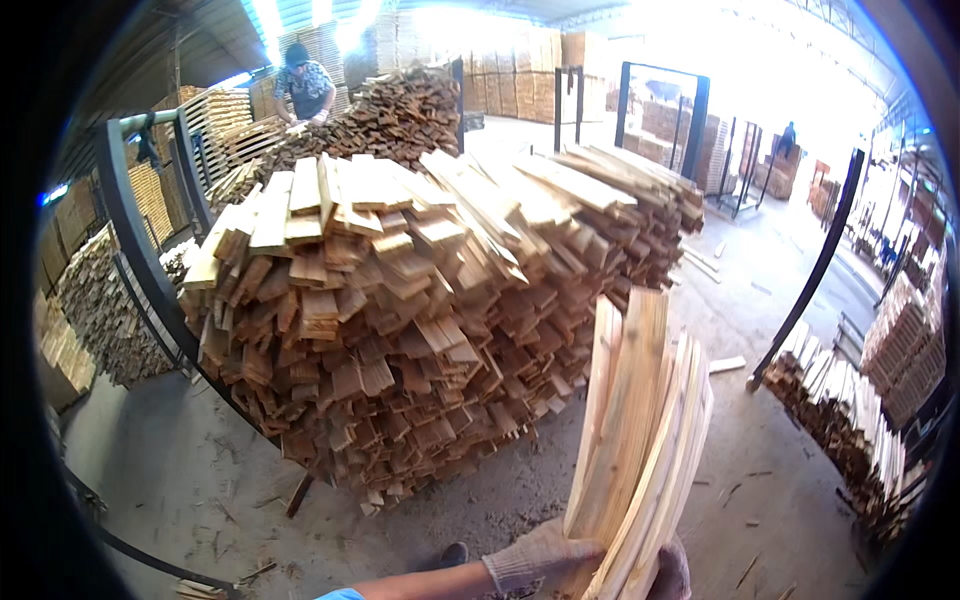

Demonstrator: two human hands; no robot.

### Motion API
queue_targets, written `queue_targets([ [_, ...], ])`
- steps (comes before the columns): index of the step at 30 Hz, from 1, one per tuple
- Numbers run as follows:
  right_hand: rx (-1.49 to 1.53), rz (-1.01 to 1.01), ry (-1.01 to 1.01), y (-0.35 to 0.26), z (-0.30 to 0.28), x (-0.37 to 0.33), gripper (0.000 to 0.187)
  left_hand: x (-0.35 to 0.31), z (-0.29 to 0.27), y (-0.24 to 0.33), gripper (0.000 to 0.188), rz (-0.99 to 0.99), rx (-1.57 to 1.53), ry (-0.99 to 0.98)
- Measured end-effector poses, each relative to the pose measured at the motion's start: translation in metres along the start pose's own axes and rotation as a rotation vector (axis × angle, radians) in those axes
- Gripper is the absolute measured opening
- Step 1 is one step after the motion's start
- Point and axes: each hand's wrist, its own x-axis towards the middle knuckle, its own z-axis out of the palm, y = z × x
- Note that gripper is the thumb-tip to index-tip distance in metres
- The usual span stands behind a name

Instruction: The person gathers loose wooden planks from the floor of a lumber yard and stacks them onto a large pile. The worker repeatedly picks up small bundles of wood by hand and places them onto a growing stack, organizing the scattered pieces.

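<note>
A bundle of several pale wooden slats (pixel 640 430) stands nearly upright at the lower right. My left hand (pixel 535 558), in a light knit glove, grips the bundle's lower end from the left. My right hand (pixel 672 572), also gloved, holds the same end from the right, mostly hidden behind the slats. Just beyond the bundle rises a large heap of short wooden boards (pixel 400 310), stacked in a dark metal rack (pixel 135 240).
Another person (pixel 303 85) works behind the heap at the back left. More board stacks (pixel 850 410) line the right side, with others at the left and far back. Black metal frames (pixel 690 120) stand on the dusty concrete floor (pixel 180 470), scattered with wood scraps.
</note>
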Motion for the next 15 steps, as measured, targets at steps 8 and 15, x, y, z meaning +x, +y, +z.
queue_targets([
  [8,-0.149,-0.286,-0.343,-0.146,0.224,0.078,0.085,-0.078,-0.021,0.233,0.06,0.417,0.303,0.155],
  [15,0.01,-0.1,-0.628,-0.219,0.373,0.188,0.064,-0.111,-0.078,0.385,0.069,0.614,0.191,0.103],
])
